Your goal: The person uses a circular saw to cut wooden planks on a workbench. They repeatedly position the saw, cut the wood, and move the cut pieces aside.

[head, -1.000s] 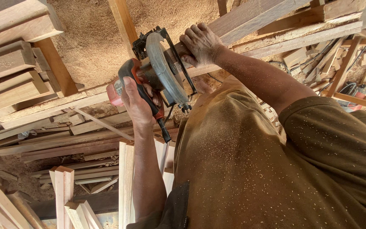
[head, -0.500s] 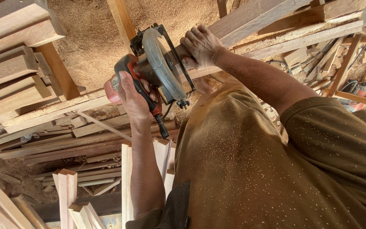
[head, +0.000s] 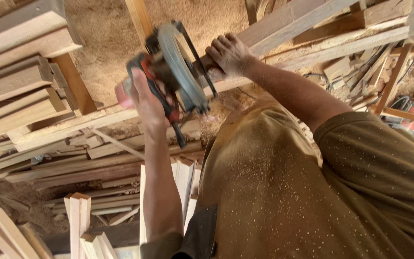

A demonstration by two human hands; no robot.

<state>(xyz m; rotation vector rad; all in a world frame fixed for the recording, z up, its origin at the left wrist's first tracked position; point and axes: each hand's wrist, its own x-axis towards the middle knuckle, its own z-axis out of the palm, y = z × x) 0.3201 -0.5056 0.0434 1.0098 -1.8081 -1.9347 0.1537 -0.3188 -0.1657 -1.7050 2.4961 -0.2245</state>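
Left hand (head: pixel 147 103): closed around the red-and-black rear handle of the circular saw (head: pixel 176 67), fingers wrapped, forearm running straight down to 6 o'clock. You hold the saw at about 11 o'clock from the centre of view. Its grey blade guard faces you, and the dark cord trails off toward 6 o'clock below the handle.

Right hand (head: pixel 231 55): at 12 o'clock, just right of the saw. It is palm down and the fingers are curled over the edge of the long plank (head: pixel 322 45). It presses on the wood right beside the guard. I cannot tell whether it touches the saw body.

Long plank: pale, and runs from 9 o'clock up to 2 o'clock across the view. The saw sits on it between your two hands. A second, broader board (head: pixel 288 21) lies beside it on the 1 o'clock side.

Surroundings:
- A sawdust-covered floor (head: pixel 106 38) lies beyond the saw at 11 o'clock.
- Stacked square timbers (head: pixel 20 72) are at 9 to 10 o'clock.
- Loose offcuts (head: pixel 355 72) lie at 2 o'clock.
- Upright pale boards (head: pixel 80 216) stand at 7 o'clock.
- Your brown shirt (head: pixel 274 192) fills 4 to 5 o'clock and is flecked with sawdust.
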